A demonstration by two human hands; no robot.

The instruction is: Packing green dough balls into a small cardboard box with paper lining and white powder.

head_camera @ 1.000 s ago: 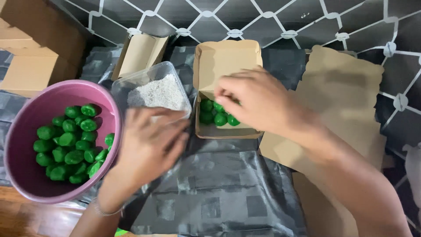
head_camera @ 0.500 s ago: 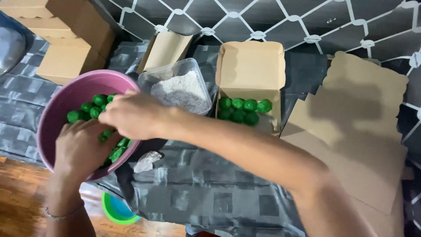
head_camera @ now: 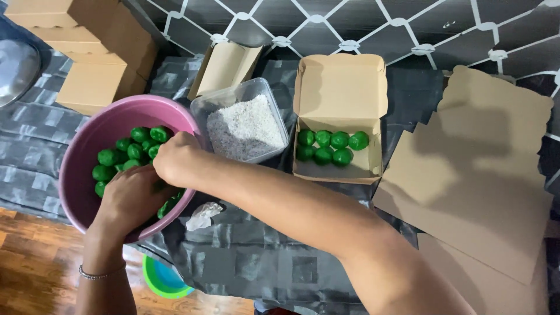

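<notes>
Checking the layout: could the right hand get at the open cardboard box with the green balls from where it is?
Probably yes: the right hand is over the pink bowl, and only the low tub of white flakes lies between it and the box.

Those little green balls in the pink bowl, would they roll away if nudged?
Probably: the green balls look round and smooth, so on a flat surface they'd likely roll. Heaped in the pink bowl, they seem contained. They look small, probably light.

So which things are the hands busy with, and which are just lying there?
In use:
left hand and right hand, both in the pink bowl
green balls
open box

Lying about:
tub of white flakes
flat cardboard
closed boxes
crumpled wrapper
</notes>
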